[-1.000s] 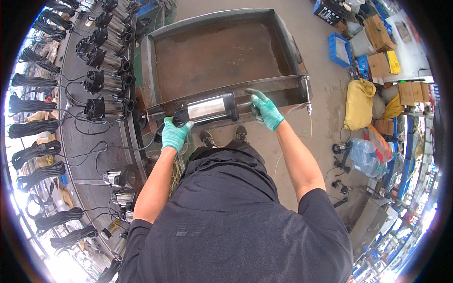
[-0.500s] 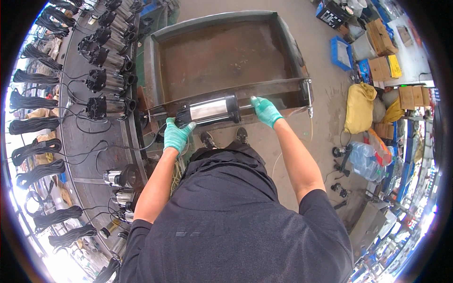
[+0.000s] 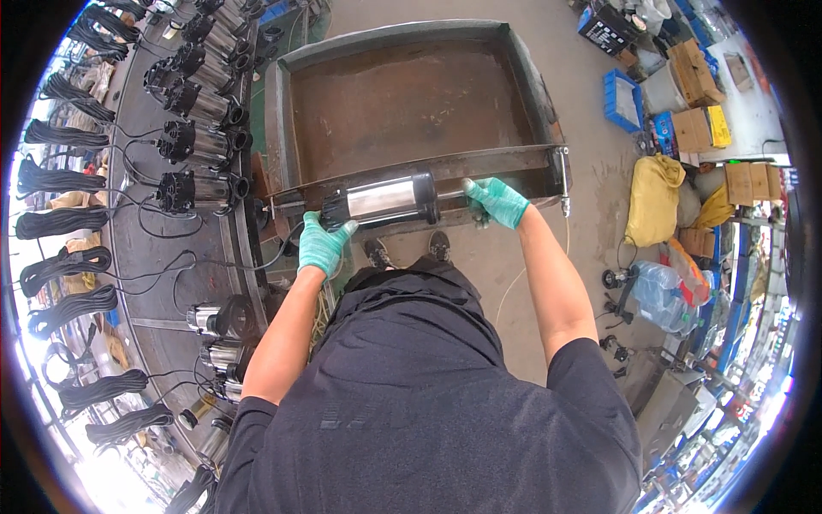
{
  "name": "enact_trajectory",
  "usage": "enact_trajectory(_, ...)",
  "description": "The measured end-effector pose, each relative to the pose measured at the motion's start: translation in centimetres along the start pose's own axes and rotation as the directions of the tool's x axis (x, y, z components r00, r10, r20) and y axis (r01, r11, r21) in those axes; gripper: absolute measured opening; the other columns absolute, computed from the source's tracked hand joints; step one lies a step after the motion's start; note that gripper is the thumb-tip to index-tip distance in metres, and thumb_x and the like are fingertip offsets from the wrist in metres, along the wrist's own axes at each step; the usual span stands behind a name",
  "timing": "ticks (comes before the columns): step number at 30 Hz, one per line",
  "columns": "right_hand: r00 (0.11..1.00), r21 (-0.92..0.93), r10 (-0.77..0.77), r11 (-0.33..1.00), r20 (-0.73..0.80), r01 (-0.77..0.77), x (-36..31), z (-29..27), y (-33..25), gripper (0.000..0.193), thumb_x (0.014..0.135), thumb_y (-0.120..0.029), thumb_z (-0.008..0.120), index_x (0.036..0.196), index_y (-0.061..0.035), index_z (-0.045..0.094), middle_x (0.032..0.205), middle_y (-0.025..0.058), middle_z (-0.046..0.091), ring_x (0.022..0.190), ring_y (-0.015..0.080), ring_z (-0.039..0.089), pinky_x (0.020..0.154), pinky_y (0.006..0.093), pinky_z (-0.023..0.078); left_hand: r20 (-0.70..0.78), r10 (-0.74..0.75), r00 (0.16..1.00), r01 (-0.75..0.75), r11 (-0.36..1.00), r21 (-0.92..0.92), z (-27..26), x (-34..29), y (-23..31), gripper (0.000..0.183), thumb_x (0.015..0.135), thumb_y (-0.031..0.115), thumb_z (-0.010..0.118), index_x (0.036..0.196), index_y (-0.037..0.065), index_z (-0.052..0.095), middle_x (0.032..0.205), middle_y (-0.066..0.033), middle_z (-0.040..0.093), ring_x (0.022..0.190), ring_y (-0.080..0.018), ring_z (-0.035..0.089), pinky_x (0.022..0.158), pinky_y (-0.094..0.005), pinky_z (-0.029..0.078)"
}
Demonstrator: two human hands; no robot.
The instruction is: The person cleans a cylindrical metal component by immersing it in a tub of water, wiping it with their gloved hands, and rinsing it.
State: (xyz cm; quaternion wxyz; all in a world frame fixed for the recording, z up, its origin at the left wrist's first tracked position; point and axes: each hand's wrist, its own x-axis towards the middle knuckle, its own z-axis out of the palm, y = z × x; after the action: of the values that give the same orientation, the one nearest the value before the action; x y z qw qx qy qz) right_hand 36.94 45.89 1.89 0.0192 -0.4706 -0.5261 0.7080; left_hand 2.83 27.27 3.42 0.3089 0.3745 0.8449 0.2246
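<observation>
A steel submersible pump (image 3: 383, 199) with black ends lies sideways over the near edge of a rusty metal tank (image 3: 411, 157). Under its left end, my left hand (image 3: 322, 246), in a green glove, grips the pump with thumb and fingers apart around the black end. A thin metal rod (image 3: 450, 196) sticks out from the pump's right end. My right hand (image 3: 499, 203), gloved too, is closed around the outer part of that rod; its fingertips are partly hidden. From the pump's left end a black cable (image 3: 278, 254) runs to the bench.
On the left, a dark bench (image 3: 154, 257) carries several similar pumps (image 3: 199, 192) and coiled cables (image 3: 64, 224). A metal fitting with a hose (image 3: 565, 206) is at the tank's right corner. Right of it are a yellow sack (image 3: 654, 201), a blue crate (image 3: 622, 100) and cardboard boxes (image 3: 692, 73).
My right hand has moved slightly right along the rod and turned, its fingers now more curled. My left hand and the pump stay nearly in place.
</observation>
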Motion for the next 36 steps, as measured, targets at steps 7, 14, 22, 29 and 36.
enact_trajectory(7, 0.992, 0.004, -0.118, 0.993, -0.038, 0.119, -0.3, 0.6, -0.6, 0.051, 0.099, -0.055, 0.059, 0.091, -0.0052, 0.067, 0.065, 0.0001, 0.059, 0.059, 0.0103, 0.058, 0.06, 0.0286, 0.052, 0.022, -0.023, 0.999, 0.024, 0.999, -0.024, -0.1, 0.3, 0.0, 0.081, 0.078, 0.039, 0.088, 0.13, -0.008, 0.047, 0.113, -0.0266, 0.069, 0.105, -0.0364, 0.068, 0.091, -0.0402, 0.052)
enact_trajectory(14, 0.971, -0.106, -0.221, 0.967, 0.09, 0.23, 0.3, -0.2, 0.3, 0.036, 0.098, -0.018, 0.069, 0.131, -0.0065, 0.065, 0.099, 0.0021, 0.072, 0.087, 0.0133, 0.063, 0.082, 0.0308, 0.053, 0.02, -0.017, 1.0, 0.017, 1.0, -0.004, 0.2, 0.7, -0.5, 0.08, 0.077, 0.038, 0.088, 0.129, -0.008, 0.048, 0.112, -0.0254, 0.07, 0.103, -0.0354, 0.068, 0.091, -0.0399, 0.052)
enact_trajectory(22, 0.733, -0.499, -0.673, 0.604, 0.099, 0.622, 1.6, -0.2, 3.6, 0.037, 0.097, -0.017, 0.068, 0.132, -0.0081, 0.064, 0.09, 0.005, 0.069, 0.084, 0.0169, 0.064, 0.082, 0.0346, 0.053, 0.01, 0.001, 1.0, 0.0, 0.999, -0.035, 0.1, 0.6, 0.0, 0.066, 0.078, 0.031, 0.089, 0.12, -0.004, 0.053, 0.109, -0.0162, 0.07, 0.094, -0.0223, 0.064, 0.089, -0.0351, 0.051)
enact_trajectory(29, 0.954, 0.304, 0.242, 0.908, 0.179, -0.287, 0.6, -0.1, -1.8, 0.037, 0.104, -0.044, 0.056, 0.083, -0.0135, 0.06, 0.06, -0.0025, 0.047, 0.047, 0.0109, 0.044, 0.043, 0.0272, 0.034, 0.004, 0.001, 1.0, -0.001, 1.0, -0.03, 0.3, 0.6, -0.6, 0.065, 0.079, 0.03, 0.089, 0.12, -0.004, 0.052, 0.107, -0.0154, 0.07, 0.093, -0.0206, 0.063, 0.088, -0.0334, 0.051)
enact_trajectory(36, 0.836, -0.372, -0.483, 0.849, -0.26, 0.375, 1.6, 1.9, 3.2, 0.037, 0.102, -0.037, 0.061, 0.12, -0.0047, 0.067, 0.106, 0.0148, 0.069, 0.092, 0.0242, 0.067, 0.076, 0.0338, 0.055, 0.033, -0.021, 0.999, 0.024, 0.997, -0.072, -0.3, 0.1, 0.9, 0.066, 0.08, 0.031, 0.088, 0.121, -0.004, 0.051, 0.107, -0.0152, 0.069, 0.094, -0.0208, 0.063, 0.089, -0.0336, 0.051)
